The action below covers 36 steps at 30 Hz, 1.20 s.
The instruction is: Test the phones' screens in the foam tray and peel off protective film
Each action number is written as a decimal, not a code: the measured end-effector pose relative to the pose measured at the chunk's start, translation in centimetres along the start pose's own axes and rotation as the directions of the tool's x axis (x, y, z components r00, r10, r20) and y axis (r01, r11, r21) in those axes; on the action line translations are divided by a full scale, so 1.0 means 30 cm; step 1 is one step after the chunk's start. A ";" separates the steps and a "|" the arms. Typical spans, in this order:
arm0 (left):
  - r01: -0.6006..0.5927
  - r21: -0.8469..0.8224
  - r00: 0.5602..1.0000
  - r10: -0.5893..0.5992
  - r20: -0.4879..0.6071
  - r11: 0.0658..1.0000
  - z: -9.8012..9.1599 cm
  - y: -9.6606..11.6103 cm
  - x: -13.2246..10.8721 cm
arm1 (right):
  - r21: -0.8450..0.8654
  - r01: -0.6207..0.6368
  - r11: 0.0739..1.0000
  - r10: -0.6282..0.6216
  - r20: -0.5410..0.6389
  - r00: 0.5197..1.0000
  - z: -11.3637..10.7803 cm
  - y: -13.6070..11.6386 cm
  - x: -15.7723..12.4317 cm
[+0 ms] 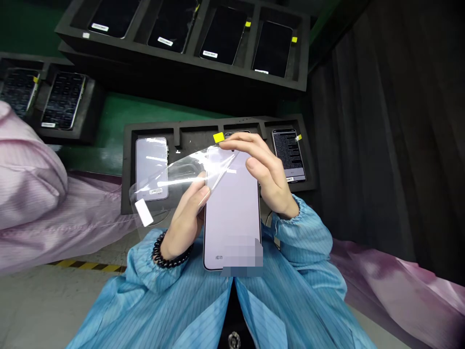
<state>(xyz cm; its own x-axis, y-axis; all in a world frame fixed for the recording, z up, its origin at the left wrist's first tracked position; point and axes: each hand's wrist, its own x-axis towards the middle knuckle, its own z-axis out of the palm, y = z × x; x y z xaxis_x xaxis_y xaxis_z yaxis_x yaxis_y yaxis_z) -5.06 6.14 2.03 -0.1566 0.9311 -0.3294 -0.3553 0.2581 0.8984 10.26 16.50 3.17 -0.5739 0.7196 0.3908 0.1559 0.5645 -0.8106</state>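
I hold a smartphone (232, 213) upright in front of me, its screen lit pale lilac. My left hand (187, 218) grips its left edge, thumb on the screen, and also pinches a clear protective film (170, 177) that is peeled off to the left, with a white tab (144, 212) at its end. My right hand (267, 177) is closed around the phone's top right edge, fingers curled over the top near a yellow tab (218, 137). A black bead bracelet (163, 254) sits on my left wrist.
A black foam tray (127, 165) behind the phone holds a lit phone (151, 167) at left and a phone showing text (288, 155) at right. A larger tray (189, 68) of dark phones stands further back. Another person's pink sleeve (29, 184) lies at left.
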 end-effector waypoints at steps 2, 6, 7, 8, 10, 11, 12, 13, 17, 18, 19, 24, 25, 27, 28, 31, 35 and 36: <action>0.011 -0.030 0.999 -0.010 0.033 0.999 0.004 0.000 -0.002 | 0.019 0.004 1.000 -0.004 0.000 1.000 0.009 0.006 -0.004; 0.007 -0.060 0.995 -0.001 0.096 0.998 0.008 0.003 -0.001 | 0.024 -0.012 1.000 0.013 -0.007 1.000 0.014 0.009 -0.011; 0.004 -0.064 0.996 0.002 0.091 0.998 0.008 0.003 0.000 | 0.023 -0.019 1.000 0.019 -0.007 1.000 0.013 0.008 -0.012; 0.001 -0.064 0.997 0.004 0.082 0.998 0.008 0.002 0.001 | 0.021 -0.026 0.999 0.027 -0.005 1.000 0.012 0.007 -0.013; -0.004 -0.049 0.998 0.007 0.061 0.999 0.009 0.001 0.002 | 0.011 -0.038 0.999 0.038 0.001 0.999 0.010 0.006 -0.014; -0.008 -0.042 0.999 0.011 0.051 0.999 0.010 0.000 0.002 | 0.009 -0.038 0.999 0.038 0.002 0.999 0.010 0.007 -0.015; -0.015 -0.035 0.999 0.016 0.045 0.999 0.010 0.000 0.001 | 0.009 -0.034 0.999 0.034 0.002 0.999 0.010 0.008 -0.016; -0.019 -0.030 0.999 0.021 0.045 0.999 0.011 0.000 0.000 | 0.008 -0.029 1.000 0.029 0.005 1.000 0.010 0.009 -0.016; -0.011 -0.012 0.999 0.012 0.039 1.000 0.010 0.004 -0.006 | -0.005 -0.026 1.000 0.026 0.037 0.999 0.007 0.013 -0.015; -0.010 -0.006 0.999 0.010 0.033 1.000 0.008 0.005 -0.008 | -0.002 -0.028 1.000 0.028 0.045 0.999 0.004 0.012 -0.014; -0.011 0.003 1.000 0.011 0.028 1.000 0.005 0.005 -0.010 | 0.008 -0.027 1.000 0.027 0.053 0.998 0.000 0.010 -0.012; -0.071 0.084 0.997 0.071 0.010 0.994 -0.021 0.000 -0.014 | 0.081 -0.024 0.996 0.016 0.096 0.995 -0.029 -0.015 -0.001; -0.089 0.096 0.996 0.090 -0.001 0.991 -0.027 -0.001 -0.015 | 0.084 -0.026 0.996 0.017 0.108 0.994 -0.034 -0.020 -0.001; -0.108 0.114 0.994 0.110 -0.017 0.988 -0.035 -0.002 -0.015 | 0.082 -0.032 0.996 0.021 0.130 0.991 -0.043 -0.026 -0.001; -0.108 0.121 0.994 0.111 -0.017 0.987 -0.037 -0.003 -0.016 | 0.087 -0.033 0.996 0.022 0.135 0.991 -0.046 -0.027 -0.002; -0.112 0.133 0.994 0.114 -0.003 0.985 -0.034 -0.005 -0.017 | 0.154 -0.038 0.987 0.018 0.130 0.991 -0.050 -0.025 -0.004; -0.101 0.162 0.993 0.109 -0.039 0.982 -0.048 -0.005 0.002 | 0.281 -0.080 0.956 0.063 0.072 0.995 -0.051 -0.016 -0.008; -0.097 0.187 0.992 0.111 -0.062 0.977 -0.067 -0.003 0.018 | 0.311 -0.089 0.946 0.086 0.024 0.996 -0.051 -0.012 -0.012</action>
<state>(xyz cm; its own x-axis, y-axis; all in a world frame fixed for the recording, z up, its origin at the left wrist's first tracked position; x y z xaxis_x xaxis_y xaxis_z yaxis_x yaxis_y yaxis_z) -6.96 6.09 1.19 -0.2516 0.9362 -0.2454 -0.1596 0.2099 0.9646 11.65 16.66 3.98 -0.5772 0.7559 0.3090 -0.0511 0.3443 -0.9375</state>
